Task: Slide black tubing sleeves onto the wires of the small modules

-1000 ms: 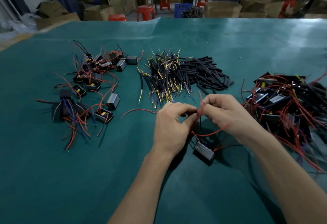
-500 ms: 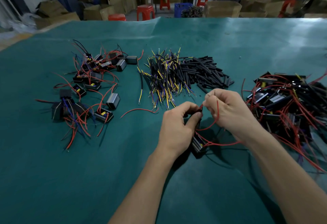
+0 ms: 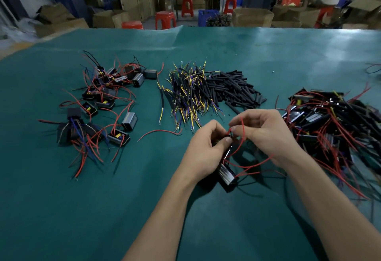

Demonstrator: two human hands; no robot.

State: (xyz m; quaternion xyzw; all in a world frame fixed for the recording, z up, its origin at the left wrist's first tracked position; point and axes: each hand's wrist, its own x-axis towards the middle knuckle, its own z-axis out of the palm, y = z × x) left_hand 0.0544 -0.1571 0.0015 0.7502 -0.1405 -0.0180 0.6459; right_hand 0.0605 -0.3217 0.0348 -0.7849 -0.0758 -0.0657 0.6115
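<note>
Two hands meet over the middle of the table (image 3: 206, 54): our left hand (image 3: 203, 153) curls its fingers and thumb round a black sleeve (image 3: 228, 151), and our right hand (image 3: 266, 134) pinches the red wire (image 3: 243, 128) just above the sleeve's mouth. The module (image 3: 226, 175) hangs from its wires below the left hand, down at the cloth.

We judge the threading the risky part. The wire is thin and loops freely, so it could buckle at the mouth instead of entering, and a second red lead (it trails out to the right) might snag on the heap of modules (image 3: 334, 120) there. The dangling module could also tug the wire back out if our pinch slackens.

A green cloth covers the table, creased toward the far edge. On it lie loose sleeves (image 3: 233, 89), yellow-tipped leads (image 3: 185, 95) and a second module heap (image 3: 99, 104) at left. Beyond stand red stools (image 3: 165, 19) and cardboard boxes (image 3: 252, 17).
</note>
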